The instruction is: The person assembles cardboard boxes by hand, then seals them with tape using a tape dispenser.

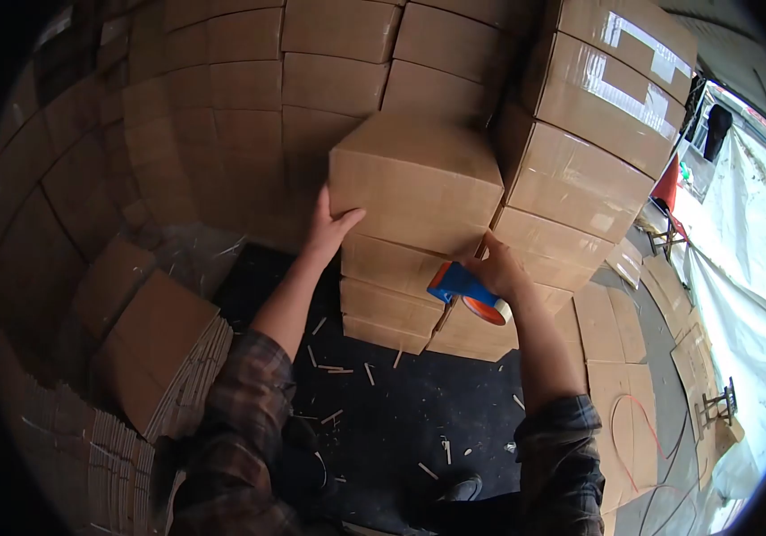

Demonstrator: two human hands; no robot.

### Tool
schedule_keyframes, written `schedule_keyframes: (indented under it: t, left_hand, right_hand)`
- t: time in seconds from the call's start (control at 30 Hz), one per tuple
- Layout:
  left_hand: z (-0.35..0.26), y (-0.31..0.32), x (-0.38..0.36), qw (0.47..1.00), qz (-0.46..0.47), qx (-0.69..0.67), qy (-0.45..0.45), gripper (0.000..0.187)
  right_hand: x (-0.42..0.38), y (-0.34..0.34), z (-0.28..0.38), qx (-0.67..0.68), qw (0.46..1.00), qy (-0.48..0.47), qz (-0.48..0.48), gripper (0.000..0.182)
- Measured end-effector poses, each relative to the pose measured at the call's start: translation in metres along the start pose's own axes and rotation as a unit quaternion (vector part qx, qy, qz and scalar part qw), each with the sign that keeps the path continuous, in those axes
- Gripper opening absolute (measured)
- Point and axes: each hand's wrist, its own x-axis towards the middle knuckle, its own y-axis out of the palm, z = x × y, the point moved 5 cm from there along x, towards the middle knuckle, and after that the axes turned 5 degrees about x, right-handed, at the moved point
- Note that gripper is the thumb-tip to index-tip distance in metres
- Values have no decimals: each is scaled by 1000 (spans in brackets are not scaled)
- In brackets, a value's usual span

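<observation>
A closed cardboard box [414, 196] sits on top of a short stack of similar boxes [392, 304]. My left hand [334, 228] grips its left side, the thumb lying across the front face and the fingers wrapped round the edge, partly hidden. At the lower right corner of that box is my right hand [501, 268], closed round a blue tape dispenser [465, 284]. The dispenser has an orange hub and carries a roll of tape; it hangs in front of the lower boxes.
Tall walls of cartons [334, 80] rise behind and left. Taped, labelled cartons [602, 107] are stacked on the right. Flattened cardboard bundles [164, 348] lie at lower left. Scraps litter the black floor mat [392, 420]. White plastic sheeting [749, 295] hangs at far right, near cardboard sheets [620, 420].
</observation>
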Motion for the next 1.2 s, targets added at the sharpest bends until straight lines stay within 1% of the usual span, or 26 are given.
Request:
schedule_keyframes:
  t: [0.07, 0.1, 0.17, 0.23, 0.3, 0.37, 0.4, 0.43, 0.47, 0.5, 0.57, 0.6, 0.67, 0.7, 0.73, 0.77, 0.8, 0.83, 0.87, 0.9, 0.97, 1.0, 1.03, 1.1, 1.13, 1.2]
  left_hand:
    - [42, 6, 6, 999, -8, 39, -11, 79]
    - [56, 7, 3, 995, -14, 94, -7, 82]
    - [53, 9, -4, 992, -36, 119, -11, 82]
    - [56, 11, -10, 987, -57, 147, -17, 81]
    - [63, 12, -6, 988, -68, 132, -29, 80]
    - [79, 11, 0, 976, -80, 199, -39, 80]
    - [72, 12, 0, 964, -87, 244, -63, 79]
    - [67, 13, -1, 954, -88, 278, -67, 83]
    - [56, 13, -9, 947, -118, 288, -76, 89]
    - [54, 12, -15, 934, -106, 323, -110, 95]
    - [59, 3, -30, 921, -51, 381, -65, 95]
    - [63, -8, -41, 903, -11, 420, -89, 95]
    - [54, -46, -69, 868, 68, 484, -88, 92]
    - [53, -78, -81, 888, 87, 445, -72, 89]
    - [47, -113, -95, 884, 92, 446, -109, 88]
    - [34, -151, -110, 865, 104, 472, -137, 90]
    - [32, -196, -129, 835, 84, 529, -128, 90]
    - [38, -247, -151, 827, 63, 531, -172, 94]
    - [47, -298, -184, 832, 19, 494, -252, 100]
    - [28, -332, -212, 745, 22, 559, -364, 104]
    - [-3, -393, -278, 659, -41, 639, -394, 109]
    - [-18, -413, -312, 605, -71, 670, -423, 111]
    - [-33, -426, -345, 593, -119, 651, -458, 113]
    - [-93, -390, -367, 465, -151, 653, -579, 111]
    - [-80, -407, -392, 463, -151, 653, -580, 111]
    - [-51, -452, -432, 485, -176, 724, -458, 102]
  right_hand:
    - [2, 10, -7, -20, 998, 57, 4, 71]
    - [-2, 16, -16, -22, 998, 57, 8, 71]
    - [-19, 31, -34, -34, 999, -25, 6, 78]
    - [-57, 29, -28, -32, 999, 14, 31, 79]
    - [-90, 46, -51, -5, 999, 8, 42, 74]
    - [-131, 60, -64, 42, 984, 110, 133, 60]
    - [-152, 79, -94, 169, 977, 68, 115, 51]
    - [-170, 97, -118, 296, 950, 32, 99, 43]
    - [-185, 100, -112, 284, 949, 64, 124, 37]
    - [-203, 94, -101, 271, 947, 95, 145, 30]
    - [-229, 99, -103, 307, 924, 166, 152, 29]
    - [-240, 103, -109, 286, 929, 173, 157, 30]
    - [-255, 108, -113, 313, 916, 188, 166, 30]
    - [-261, 111, -114, 339, 903, 205, 164, 31]
    - [-263, 111, -114, 341, 902, 205, 168, 31]
    - [-264, 110, -113, 327, 909, 198, 166, 32]
    - [-264, 110, -113, 314, 916, 190, 164, 32]
    - [-264, 110, -113, 299, 923, 187, 154, 34]
    - [-263, 110, -113, 299, 923, 186, 155, 34]
    - [-262, 109, -114, 286, 929, 184, 149, 34]
    - [-262, 109, -117, 272, 935, 181, 137, 34]
    - [-261, 112, -122, 273, 935, 182, 137, 34]
    - [-261, 116, -126, 274, 937, 174, 132, 34]
    - [-261, 120, -130, 275, 938, 167, 128, 34]
    - [-260, 122, -129, 265, 941, 165, 134, 34]
    - [-258, 125, -131, 252, 943, 164, 141, 34]
